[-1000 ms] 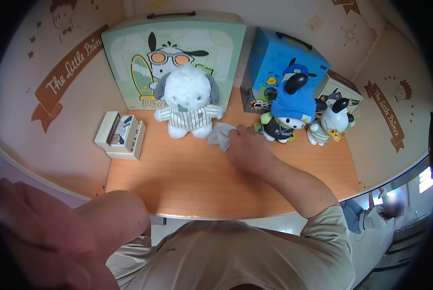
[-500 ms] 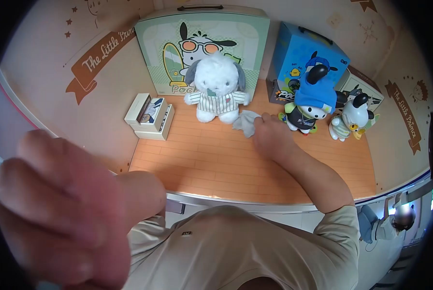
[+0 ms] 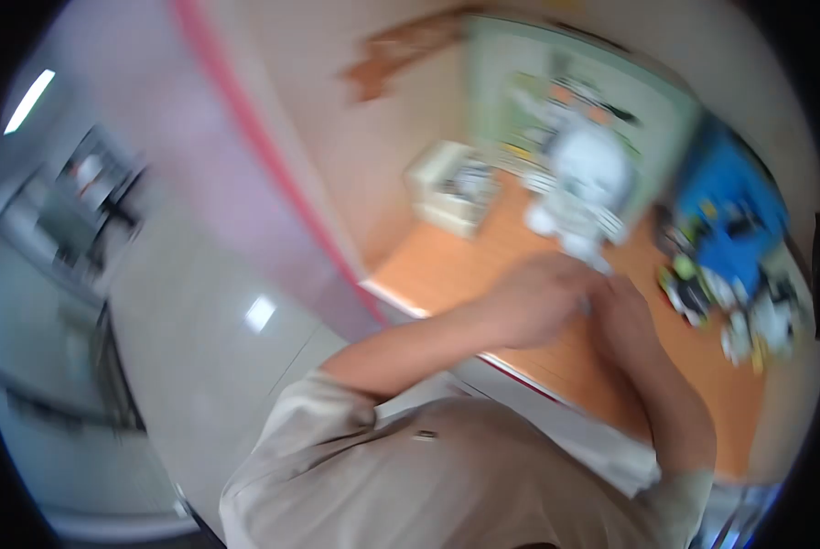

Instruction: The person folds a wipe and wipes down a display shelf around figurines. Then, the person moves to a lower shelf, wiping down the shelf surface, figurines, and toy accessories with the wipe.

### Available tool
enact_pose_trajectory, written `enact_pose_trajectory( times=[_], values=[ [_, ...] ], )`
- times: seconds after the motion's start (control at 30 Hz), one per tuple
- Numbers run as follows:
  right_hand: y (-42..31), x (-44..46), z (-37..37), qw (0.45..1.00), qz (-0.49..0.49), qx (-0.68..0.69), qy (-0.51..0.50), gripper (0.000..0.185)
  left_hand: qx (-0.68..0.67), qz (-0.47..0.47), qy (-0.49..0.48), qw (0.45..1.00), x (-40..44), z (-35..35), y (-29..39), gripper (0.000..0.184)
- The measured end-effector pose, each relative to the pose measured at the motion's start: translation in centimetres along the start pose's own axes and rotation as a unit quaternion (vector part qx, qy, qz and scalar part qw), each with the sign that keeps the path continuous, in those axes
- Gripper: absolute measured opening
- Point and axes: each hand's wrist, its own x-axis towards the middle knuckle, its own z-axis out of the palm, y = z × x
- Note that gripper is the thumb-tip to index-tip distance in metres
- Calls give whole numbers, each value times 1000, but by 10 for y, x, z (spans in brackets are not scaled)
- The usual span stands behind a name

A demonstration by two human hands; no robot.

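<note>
My left hand (image 3: 543, 297) and my right hand (image 3: 622, 316) meet over the wood-patterned shelf, both smeared by motion. Their fingers look curled in toward each other. Between them shows a small greyish patch, seemingly the grey cloth (image 3: 586, 305), mostly covered by the fingers. What the left fingers grip is hidden. Just behind the hands sits a white plush dog (image 3: 593, 169) in a striped outfit, its feet close to my knuckles. I cannot tell whether the hands touch it.
A green box (image 3: 671, 101) stands behind the plush. Cream boxes (image 3: 453, 188) are stacked at its left. On the right are a blue box (image 3: 730, 174), a blue-hatted figure (image 3: 717, 274) and a white figure (image 3: 762, 320). A pink-edged partition (image 3: 273, 165) bounds the shelf (image 3: 428, 265); tiled floor (image 3: 218, 293) lies beyond.
The view has swung left, so the shelf's things appear farther right and tilted. My left hand came down from close to the camera to meet the right, which left its spot beside the plush.
</note>
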Motion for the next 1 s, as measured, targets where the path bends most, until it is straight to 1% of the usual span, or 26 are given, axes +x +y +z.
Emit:
enact_pose_trajectory(
  times=[0.03,0.07,0.1,0.13,0.17,0.2,0.33,0.4,0.43,0.47,0.5,0.53,0.57,0.6,0.63,0.67,0.73,0.77,0.9,0.93,1.0],
  values=[
    [-7,-1,4,985,-6,169,44,28,-39,25,21,999,1,4,-3,39],
    [-28,-1,15,891,75,442,73,31,-43,56,12,997,-2,13,-9,35],
    [-35,-2,4,944,-7,328,30,28,-40,14,-31,999,-6,14,-5,33],
    [-35,-4,-14,976,-84,200,2,26,-46,-25,-73,996,-10,18,-2,30],
    [-39,-3,-20,977,-84,194,-7,24,7,-56,-111,992,-11,10,8,30],
    [-39,-1,-20,976,-99,196,-8,24,16,-65,-104,992,-12,13,3,30],
    [-22,2,-20,983,-66,171,-30,30,75,-15,-101,992,2,43,-28,27],
    [-15,3,-8,987,-10,162,-3,28,130,7,-148,980,13,37,-38,18],
    [-14,8,-1,983,-46,172,48,25,170,37,-121,977,15,40,-47,8],
    [-14,12,1,984,-43,164,48,24,176,19,-92,980,15,38,-49,6],
    [-9,12,1,988,-28,147,46,23,169,8,-63,984,18,31,-44,6],
    [0,15,7,988,-22,146,40,22,134,7,-63,989,18,22,-44,7],
    [4,16,9,993,-41,98,49,22,152,0,-124,981,19,27,-54,10],
    [4,17,9,994,-27,93,47,21,166,3,-161,973,16,18,-50,13],
    [3,17,7,993,-22,103,48,21,144,-19,-162,976,12,16,-48,13],
    [4,17,11,990,-52,103,82,19,119,-13,-149,982,5,15,-53,13],
    [-4,12,5,991,-52,99,72,23,97,-11,-135,986,-1,-4,-44,16],
    [-11,5,4,993,-29,96,69,23,59,5,-112,992,-5,-11,-39,11],
    [-35,-4,-2,982,-87,165,43,27,15,3,-112,994,-32,-39,-19,11],
    [-45,-10,-2,982,-83,164,45,27,13,7,-115,993,-42,-48,-10,11],
    [-62,-19,-5,965,-149,214,37,27,-46,23,-121,991,-59,-64,4,11]
  ],
)
